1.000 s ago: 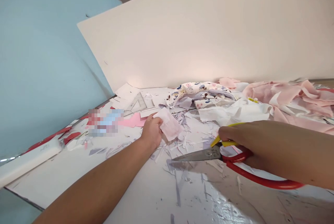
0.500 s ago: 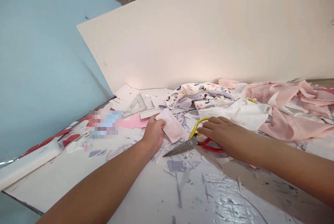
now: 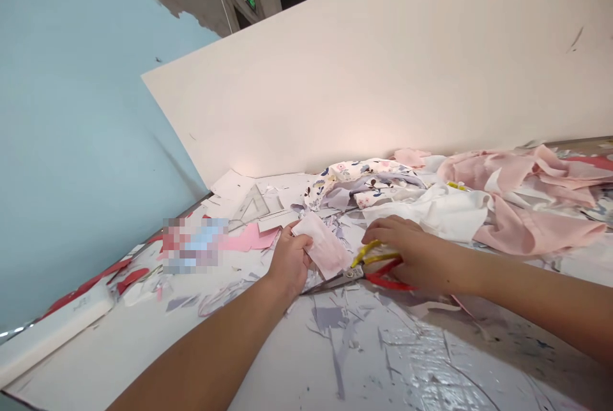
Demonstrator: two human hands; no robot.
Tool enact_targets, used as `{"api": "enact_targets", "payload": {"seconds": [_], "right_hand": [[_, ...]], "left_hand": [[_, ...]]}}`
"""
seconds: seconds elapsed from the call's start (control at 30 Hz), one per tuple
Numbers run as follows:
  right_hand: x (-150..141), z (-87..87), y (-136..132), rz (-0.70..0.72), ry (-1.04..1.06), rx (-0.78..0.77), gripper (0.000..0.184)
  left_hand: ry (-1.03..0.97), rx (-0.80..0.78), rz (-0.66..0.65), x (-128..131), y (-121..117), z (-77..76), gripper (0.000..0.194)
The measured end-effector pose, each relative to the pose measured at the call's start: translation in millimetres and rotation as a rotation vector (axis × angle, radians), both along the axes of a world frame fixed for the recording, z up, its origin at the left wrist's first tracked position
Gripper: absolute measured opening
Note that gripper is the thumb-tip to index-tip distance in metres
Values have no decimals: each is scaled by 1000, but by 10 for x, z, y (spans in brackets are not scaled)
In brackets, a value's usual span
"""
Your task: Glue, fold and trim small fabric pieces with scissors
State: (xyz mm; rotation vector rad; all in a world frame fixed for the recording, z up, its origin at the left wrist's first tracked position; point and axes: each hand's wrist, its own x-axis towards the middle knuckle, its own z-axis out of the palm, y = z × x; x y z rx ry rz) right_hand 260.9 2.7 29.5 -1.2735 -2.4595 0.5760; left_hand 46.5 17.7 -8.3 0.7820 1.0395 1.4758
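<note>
My left hand (image 3: 291, 259) pinches a pale pink rectangular piece (image 3: 324, 246), which looks like fabric, by its left edge between thumb and fingers. My right hand (image 3: 407, 251) is closed around the handles of a pair of scissors (image 3: 352, 274), one handle yellow and the other red. The metal blades point left, just below the pink piece, with their tip near my left wrist. Around both hands lie thin lilac and white scraps (image 3: 330, 318). Part of the right fingers is hidden behind the hand.
A floral cloth (image 3: 364, 175), white cloth (image 3: 431, 210) and pink cloth (image 3: 531, 226) are heaped at the back right. A clear triangle ruler (image 3: 253, 203) and pink paper (image 3: 251, 237) lie left of centre. A large white board (image 3: 383, 66) stands behind, beside a blue wall (image 3: 86, 143).
My right hand has closed around the scissors, and the handles have drawn nearer together. The blades look narrower from here. The pink piece stays in my left hand; the view has tilted slightly.
</note>
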Motion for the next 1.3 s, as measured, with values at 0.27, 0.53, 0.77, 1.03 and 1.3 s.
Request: {"api": "enact_targets", "payload": {"seconds": [0.27, 0.53, 0.77, 1.03, 1.3], "right_hand": [[-168, -165, -211, -171, 364, -287, 45], [-286, -401, -175, -149, 813, -492, 15], [-243, -375, -23, -321, 1087, -718, 13], [-267, -345, 23, -372, 1258, -698, 19], [-235, -381, -15, -320, 1215, -593, 39]], "left_hand": [[-29, 23, -30, 30, -28, 1, 54], [-3, 62, -136, 246, -318, 60, 40], [235, 43, -202, 63, -148, 54, 15], [344, 13, -285, 114, -181, 33, 26], [557, 184, -155, 141, -308, -40, 32]]}}
